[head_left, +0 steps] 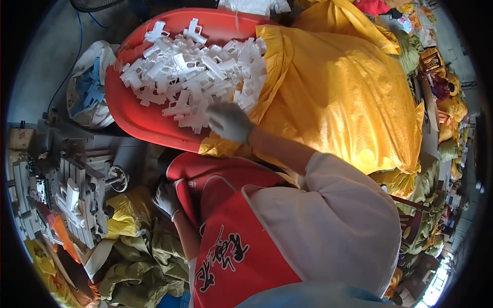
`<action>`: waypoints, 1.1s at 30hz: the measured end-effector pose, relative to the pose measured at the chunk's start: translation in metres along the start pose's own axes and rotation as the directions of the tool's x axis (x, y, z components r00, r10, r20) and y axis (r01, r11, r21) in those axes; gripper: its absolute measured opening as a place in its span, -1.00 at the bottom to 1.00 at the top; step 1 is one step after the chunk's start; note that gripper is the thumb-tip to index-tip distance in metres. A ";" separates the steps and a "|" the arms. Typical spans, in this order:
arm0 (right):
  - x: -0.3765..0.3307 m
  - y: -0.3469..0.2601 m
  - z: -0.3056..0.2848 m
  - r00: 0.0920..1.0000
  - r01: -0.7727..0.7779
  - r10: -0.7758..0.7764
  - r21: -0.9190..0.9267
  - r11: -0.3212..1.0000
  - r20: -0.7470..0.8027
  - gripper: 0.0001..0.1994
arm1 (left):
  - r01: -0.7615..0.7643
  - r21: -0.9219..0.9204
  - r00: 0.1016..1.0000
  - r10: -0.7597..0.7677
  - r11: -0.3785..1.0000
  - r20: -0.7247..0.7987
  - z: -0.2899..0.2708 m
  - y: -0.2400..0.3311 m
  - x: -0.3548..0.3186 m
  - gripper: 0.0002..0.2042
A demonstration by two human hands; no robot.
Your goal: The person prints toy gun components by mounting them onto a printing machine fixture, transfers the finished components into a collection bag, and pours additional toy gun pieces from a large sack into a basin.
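Yellow woven sack lies bulging across the right-hand part of the red oval tub, hiding that end. Right forearm crosses the sack's near side. Near left: a metal fixture with a spoked handwheel, and on it a white pistol-shaped piece. Bright orange strip leans beside it. Below, a crumpled yellow bag and heaped olive-green fabric. Far right, piled bags in orange, yellow and green, blurred toward the rim. Fan guard at top left; blue cable hangs near it.

Containers: the tub holds a loose heap of white plastic toy-pistol parts, tumbled at all angles, reaching the sack's edge. Left of the tub stands an open white sack with light-blue plastic pieces inside.

Right hand, in a pale glove, is at the heap's near edge, fingers curled; cannot tell whether they grip a part. Left hand, also gloved, is low beside the red apron, its fingers partly hidden; grip cannot be told.
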State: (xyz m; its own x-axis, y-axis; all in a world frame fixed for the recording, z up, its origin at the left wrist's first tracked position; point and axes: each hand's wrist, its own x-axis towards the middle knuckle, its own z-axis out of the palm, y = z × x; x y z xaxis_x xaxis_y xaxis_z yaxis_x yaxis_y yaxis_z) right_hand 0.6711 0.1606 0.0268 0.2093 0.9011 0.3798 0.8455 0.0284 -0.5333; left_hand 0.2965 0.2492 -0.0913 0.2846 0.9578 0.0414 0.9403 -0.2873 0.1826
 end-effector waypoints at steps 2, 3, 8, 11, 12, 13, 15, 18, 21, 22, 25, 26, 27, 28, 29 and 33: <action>0.043 0.027 -0.003 0.994 -0.006 0.005 -0.011 1.000 -0.110 -0.83 | 0.061 -0.020 0.996 -0.060 0.998 0.062 0.004 -0.006 0.003 -0.62; 0.063 0.055 0.004 0.988 -0.119 0.117 -0.010 0.993 -0.104 -0.81 | 0.069 -0.011 0.995 -0.068 0.998 0.070 0.001 -0.002 0.003 -0.62; 0.141 0.175 -0.022 0.896 -0.372 0.436 -0.670 0.643 -0.080 -0.57 | 0.090 -0.026 0.989 -0.086 0.996 0.119 -0.010 0.007 -0.003 -0.64; 0.125 0.251 -0.050 0.627 -0.385 0.775 -0.833 0.397 0.079 -0.51 | 0.078 -0.070 0.997 -0.078 0.994 -0.002 -0.021 0.021 -0.003 -0.69; 0.113 0.256 -0.057 0.610 -0.325 0.788 -0.883 0.340 0.079 -0.48 | 0.110 -0.092 0.994 -0.108 0.990 0.034 -0.024 0.021 -0.004 -0.69; 0.099 0.266 -0.050 0.675 -0.349 0.738 -0.887 0.301 -0.015 -0.45 | 0.134 -0.120 0.989 -0.126 0.984 0.072 -0.025 0.020 -0.003 -0.69; 0.096 0.238 -0.026 0.631 -0.452 0.774 -0.839 0.302 -0.062 -0.43 | 0.166 -0.097 0.985 -0.161 0.981 0.061 -0.023 0.015 -0.007 -0.70; 0.097 0.225 -0.029 0.583 -0.501 0.812 -0.782 0.370 0.011 -0.41 | 0.172 -0.069 0.983 -0.167 0.983 0.074 -0.026 0.017 -0.007 -0.70; 0.107 0.233 -0.047 0.633 -0.302 0.645 -0.630 0.716 0.429 -0.47 | 0.165 -0.063 0.986 -0.164 0.984 0.024 -0.024 0.013 -0.007 -0.70; 0.113 0.234 -0.050 0.619 -0.172 0.425 -0.415 0.894 0.660 -0.52 | 0.153 -0.051 0.988 -0.151 0.987 0.039 -0.026 0.013 -0.005 -0.71; 0.143 0.197 -0.037 0.751 -0.151 0.297 -0.285 0.947 0.589 -0.61 | 0.163 -0.031 0.984 -0.160 0.986 0.079 -0.027 0.005 -0.005 -0.72; 0.158 0.197 -0.021 0.835 -0.129 0.139 -0.057 0.990 0.532 -0.52 | 0.160 -0.032 0.985 -0.157 0.987 0.069 -0.028 0.004 -0.007 -0.71; 0.175 0.208 -0.002 0.838 -0.120 0.129 -0.051 0.991 0.530 -0.52 | 0.149 -0.037 0.987 -0.147 0.988 0.059 -0.028 0.004 -0.007 -0.71; 0.191 0.229 0.020 0.882 -0.130 0.168 -0.116 0.985 0.440 -0.53 | 0.161 -0.046 0.984 -0.157 0.986 0.079 -0.029 0.005 -0.005 -0.71; 0.207 0.239 0.042 0.916 -0.138 0.190 -0.167 0.976 0.355 -0.53 | 0.176 -0.037 0.982 -0.173 0.984 0.069 -0.031 0.005 -0.006 -0.71; 0.253 0.302 0.121 0.880 -0.473 0.472 -0.006 0.881 0.053 -0.50 | 0.152 -0.169 0.988 -0.144 0.974 0.060 -0.042 -0.003 -0.021 -0.77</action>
State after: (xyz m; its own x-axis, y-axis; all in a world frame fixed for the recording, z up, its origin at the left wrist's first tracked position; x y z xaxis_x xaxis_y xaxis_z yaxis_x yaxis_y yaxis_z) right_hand 0.9200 0.4490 -0.1297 0.5573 0.8292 0.0422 0.6492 -0.4036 -0.6447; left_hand 0.2794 0.2301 -0.0511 0.1572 0.9866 -0.0445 0.9273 -0.1319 0.3504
